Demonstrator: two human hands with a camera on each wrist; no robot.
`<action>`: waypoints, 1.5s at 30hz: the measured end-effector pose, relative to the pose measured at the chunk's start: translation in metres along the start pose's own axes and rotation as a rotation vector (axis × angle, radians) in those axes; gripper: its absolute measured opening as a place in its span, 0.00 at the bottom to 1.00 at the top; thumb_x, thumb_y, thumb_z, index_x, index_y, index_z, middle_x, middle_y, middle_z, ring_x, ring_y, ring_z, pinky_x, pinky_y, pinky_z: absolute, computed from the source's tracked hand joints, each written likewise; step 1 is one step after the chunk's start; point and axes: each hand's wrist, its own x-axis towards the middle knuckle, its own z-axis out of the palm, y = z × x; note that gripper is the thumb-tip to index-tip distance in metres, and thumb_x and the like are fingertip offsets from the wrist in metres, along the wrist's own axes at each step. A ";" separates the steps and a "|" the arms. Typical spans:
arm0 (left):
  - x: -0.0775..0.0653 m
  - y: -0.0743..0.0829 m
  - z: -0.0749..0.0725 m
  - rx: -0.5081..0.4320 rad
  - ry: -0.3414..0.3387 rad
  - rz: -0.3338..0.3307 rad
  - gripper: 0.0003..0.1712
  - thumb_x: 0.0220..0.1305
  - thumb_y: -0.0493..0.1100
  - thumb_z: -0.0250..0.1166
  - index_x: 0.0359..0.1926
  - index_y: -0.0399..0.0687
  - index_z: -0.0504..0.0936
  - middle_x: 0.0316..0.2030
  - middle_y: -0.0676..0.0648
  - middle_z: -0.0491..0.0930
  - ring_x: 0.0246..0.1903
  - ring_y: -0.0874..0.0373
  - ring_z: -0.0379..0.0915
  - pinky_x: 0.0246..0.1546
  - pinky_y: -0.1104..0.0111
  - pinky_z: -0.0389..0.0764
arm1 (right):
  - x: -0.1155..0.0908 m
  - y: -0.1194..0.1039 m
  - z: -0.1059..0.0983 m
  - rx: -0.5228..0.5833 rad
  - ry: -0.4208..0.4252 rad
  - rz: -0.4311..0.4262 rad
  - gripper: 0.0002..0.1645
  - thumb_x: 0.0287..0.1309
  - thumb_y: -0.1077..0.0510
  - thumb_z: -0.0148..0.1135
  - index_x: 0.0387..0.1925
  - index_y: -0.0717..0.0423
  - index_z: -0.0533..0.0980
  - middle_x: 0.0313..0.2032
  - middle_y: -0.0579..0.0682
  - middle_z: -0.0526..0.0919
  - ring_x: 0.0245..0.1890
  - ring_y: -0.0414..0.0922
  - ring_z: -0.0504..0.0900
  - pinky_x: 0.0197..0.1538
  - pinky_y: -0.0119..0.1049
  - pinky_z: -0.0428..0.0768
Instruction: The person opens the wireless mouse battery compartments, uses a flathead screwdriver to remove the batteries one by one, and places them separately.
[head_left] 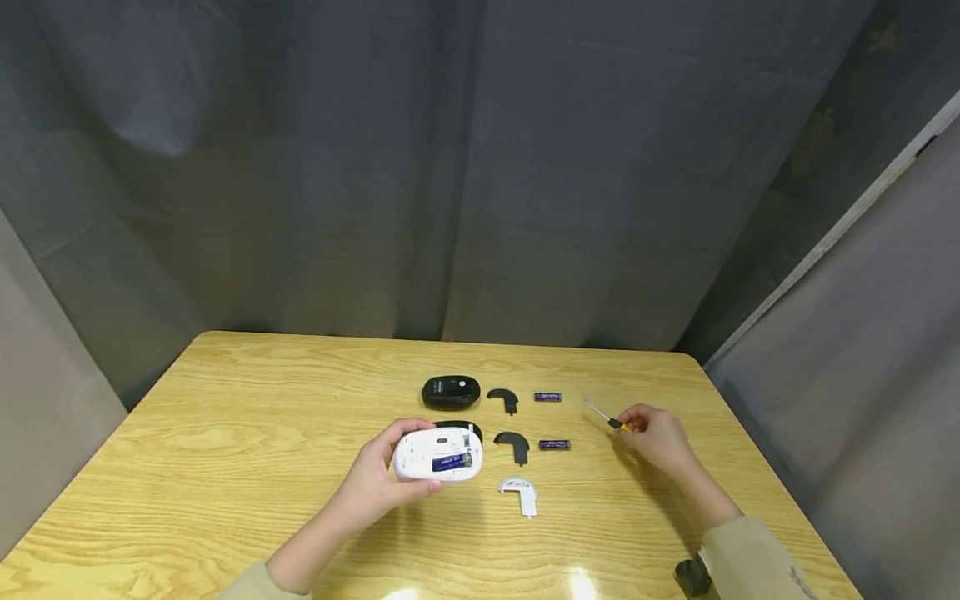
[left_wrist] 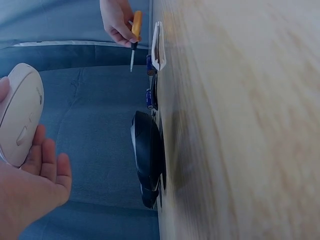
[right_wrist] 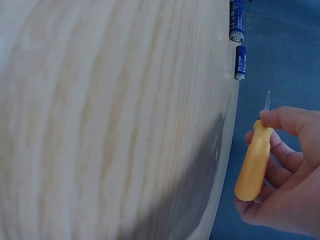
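Observation:
My left hand (head_left: 375,483) holds a white computer mouse (head_left: 420,446) above the table, its underside turned toward the head camera. A dark blue battery (head_left: 450,462) lies in the mouse's uncovered compartment. To the right, my right hand (head_left: 662,440) grips a screwdriver (right_wrist: 254,165) by its yellow handle, thumb near the shaft. The screwdriver's tip points away toward the upper left in the head view, touching nothing that I can see. Nearest to the white mouse on the table is a white battery cover (head_left: 522,497).
A black mouse (head_left: 450,392) lies upside down at the back; another black mouse (head_left: 471,427) is partly hidden behind the white one. Two black covers (head_left: 505,398) and two loose batteries (head_left: 555,445) lie to their right on the wooden table (head_left: 262,433). Grey curtains (head_left: 465,167) hang behind.

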 end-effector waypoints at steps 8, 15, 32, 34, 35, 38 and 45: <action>-0.001 0.000 0.000 -0.003 -0.011 0.009 0.41 0.33 0.39 0.75 0.53 0.47 0.69 0.47 0.52 0.74 0.49 0.55 0.67 0.54 0.60 0.62 | 0.003 0.009 0.004 -0.043 -0.068 0.046 0.12 0.43 0.58 0.66 0.31 0.60 0.76 0.23 0.48 0.74 0.24 0.41 0.69 0.26 0.31 0.67; -0.001 0.000 0.000 -0.012 -0.010 0.003 0.38 0.33 0.38 0.76 0.51 0.53 0.70 0.47 0.52 0.74 0.49 0.55 0.66 0.53 0.60 0.62 | 0.006 0.014 0.007 -0.058 -0.121 0.075 0.12 0.44 0.57 0.66 0.30 0.60 0.75 0.23 0.47 0.73 0.23 0.40 0.68 0.25 0.30 0.65; -0.001 0.000 0.001 -0.030 -0.015 0.010 0.38 0.34 0.35 0.75 0.51 0.52 0.70 0.47 0.51 0.73 0.49 0.54 0.66 0.52 0.60 0.63 | 0.005 0.014 0.006 -0.052 -0.143 0.062 0.15 0.43 0.57 0.67 0.33 0.59 0.75 0.25 0.47 0.74 0.26 0.41 0.68 0.28 0.31 0.66; 0.000 -0.001 0.001 -0.031 -0.016 0.010 0.38 0.34 0.35 0.74 0.51 0.52 0.70 0.47 0.51 0.73 0.49 0.54 0.66 0.52 0.60 0.64 | 0.004 0.012 0.003 -0.047 -0.135 0.048 0.15 0.42 0.57 0.67 0.34 0.59 0.75 0.25 0.47 0.74 0.26 0.41 0.69 0.28 0.31 0.67; 0.000 -0.001 0.001 -0.030 -0.017 0.010 0.38 0.34 0.35 0.74 0.51 0.52 0.70 0.47 0.51 0.73 0.49 0.54 0.66 0.52 0.60 0.64 | 0.003 0.010 0.002 -0.049 -0.130 0.040 0.15 0.42 0.57 0.67 0.34 0.59 0.75 0.25 0.48 0.75 0.27 0.41 0.70 0.28 0.31 0.67; 0.000 -0.002 0.001 -0.027 -0.015 0.010 0.38 0.34 0.36 0.75 0.51 0.52 0.70 0.47 0.51 0.74 0.49 0.55 0.66 0.52 0.61 0.64 | 0.002 0.004 -0.005 -0.049 -0.119 0.018 0.16 0.43 0.57 0.67 0.36 0.60 0.75 0.27 0.49 0.76 0.28 0.42 0.73 0.29 0.32 0.70; 0.001 -0.001 0.002 -0.004 0.002 -0.002 0.38 0.33 0.36 0.75 0.51 0.54 0.71 0.46 0.53 0.74 0.49 0.56 0.66 0.54 0.59 0.61 | 0.002 -0.006 -0.019 -0.034 -0.095 -0.009 0.18 0.46 0.56 0.65 0.40 0.59 0.75 0.31 0.51 0.77 0.30 0.45 0.75 0.30 0.33 0.73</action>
